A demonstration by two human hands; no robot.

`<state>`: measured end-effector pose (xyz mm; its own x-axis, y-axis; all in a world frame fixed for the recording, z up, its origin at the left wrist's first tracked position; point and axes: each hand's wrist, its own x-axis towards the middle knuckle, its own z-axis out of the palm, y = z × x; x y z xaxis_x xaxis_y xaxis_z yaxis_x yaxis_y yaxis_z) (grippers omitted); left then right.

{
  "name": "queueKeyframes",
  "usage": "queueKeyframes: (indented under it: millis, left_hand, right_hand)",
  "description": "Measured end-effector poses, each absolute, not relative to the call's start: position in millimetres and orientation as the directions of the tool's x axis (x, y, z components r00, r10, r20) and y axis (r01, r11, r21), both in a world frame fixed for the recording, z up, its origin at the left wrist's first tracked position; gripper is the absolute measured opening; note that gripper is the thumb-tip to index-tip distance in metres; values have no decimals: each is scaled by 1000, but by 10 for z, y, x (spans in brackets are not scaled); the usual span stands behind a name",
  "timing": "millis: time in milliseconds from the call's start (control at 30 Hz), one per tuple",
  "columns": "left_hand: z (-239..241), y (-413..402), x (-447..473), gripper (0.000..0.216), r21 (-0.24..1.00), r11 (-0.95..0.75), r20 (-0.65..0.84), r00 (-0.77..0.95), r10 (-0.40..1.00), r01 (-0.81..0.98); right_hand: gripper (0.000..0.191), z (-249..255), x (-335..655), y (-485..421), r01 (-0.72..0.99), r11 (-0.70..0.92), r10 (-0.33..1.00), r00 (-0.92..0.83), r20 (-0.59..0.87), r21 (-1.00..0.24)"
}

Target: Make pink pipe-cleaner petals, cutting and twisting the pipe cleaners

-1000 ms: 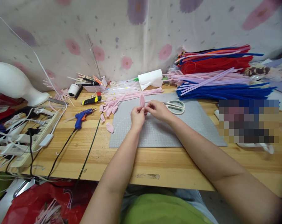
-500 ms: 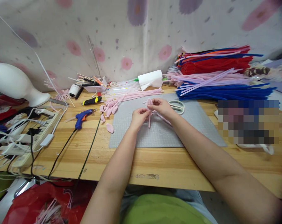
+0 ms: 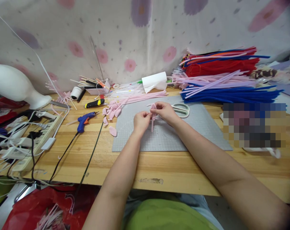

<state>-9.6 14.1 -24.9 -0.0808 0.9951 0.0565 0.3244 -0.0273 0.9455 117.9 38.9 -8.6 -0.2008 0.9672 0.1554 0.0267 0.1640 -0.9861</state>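
Over the grey cutting mat (image 3: 164, 140) both my hands pinch one pink pipe cleaner (image 3: 152, 123) bent into a small petal loop. My left hand (image 3: 141, 121) grips it from the left with closed fingers. My right hand (image 3: 165, 112) is closed on the loop's top, and the loose tail hangs down between the hands. A heap of finished pink petals (image 3: 112, 112) lies at the mat's left edge. White-handled scissors (image 3: 183, 110) rest on the mat just behind my right hand.
A blue glue gun (image 3: 85, 119) and a yellow-black utility knife (image 3: 94, 103) lie to the left, with a power strip (image 3: 32, 140) and tangled cables beyond. Stacks of red, pink and blue pipe cleaners (image 3: 221, 80) fill the back right. A white paper roll (image 3: 154, 81) sits at the back.
The petal loop stood upright between my fingers a second ago. It has since been turned and lowered, with its tail hanging down, and both hands have drawn closer together.
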Motion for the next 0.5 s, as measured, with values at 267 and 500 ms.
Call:
queueKeyframes:
  millis: [267,500]
  left_hand:
    - [-244,130,-99,21,930,-66,115,-116,987,363]
    - [-228,157,-116,23,999,46,-48,88,995,25]
  right_hand:
    - [19,-127,1196,445,127,232,962,-174,208,-964]
    - [21,-108,1205,410,-9,161,960,-229,159,-987]
